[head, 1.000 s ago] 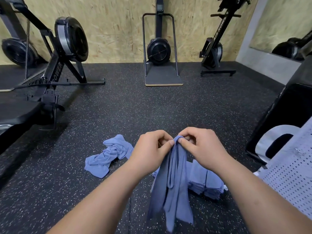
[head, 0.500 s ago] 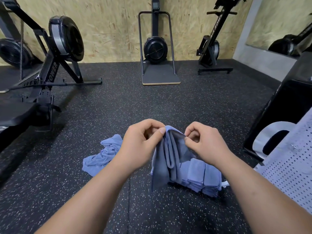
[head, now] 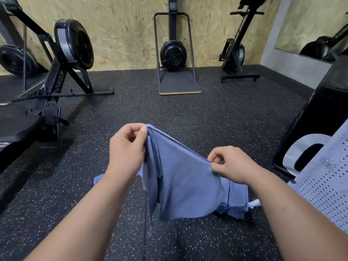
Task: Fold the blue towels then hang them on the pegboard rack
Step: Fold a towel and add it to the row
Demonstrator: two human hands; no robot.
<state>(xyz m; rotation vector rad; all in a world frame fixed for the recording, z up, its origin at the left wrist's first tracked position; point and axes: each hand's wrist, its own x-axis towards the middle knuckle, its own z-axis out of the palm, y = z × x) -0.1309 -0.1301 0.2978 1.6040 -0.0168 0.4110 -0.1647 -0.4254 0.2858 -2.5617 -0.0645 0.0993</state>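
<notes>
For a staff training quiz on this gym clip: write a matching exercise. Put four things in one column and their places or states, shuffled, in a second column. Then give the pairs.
Column 1
1. held blue towel
2. folded towel stack
3. pegboard
4. left hand

Column 2
A. lies on the floor, partly hidden by hanging cloth
B. at the right edge of the view
C. pinches a raised corner of cloth
D. hangs in the air, stretched along its top edge

Pairs: 1-D, 2-A, 3-B, 4-C
</notes>
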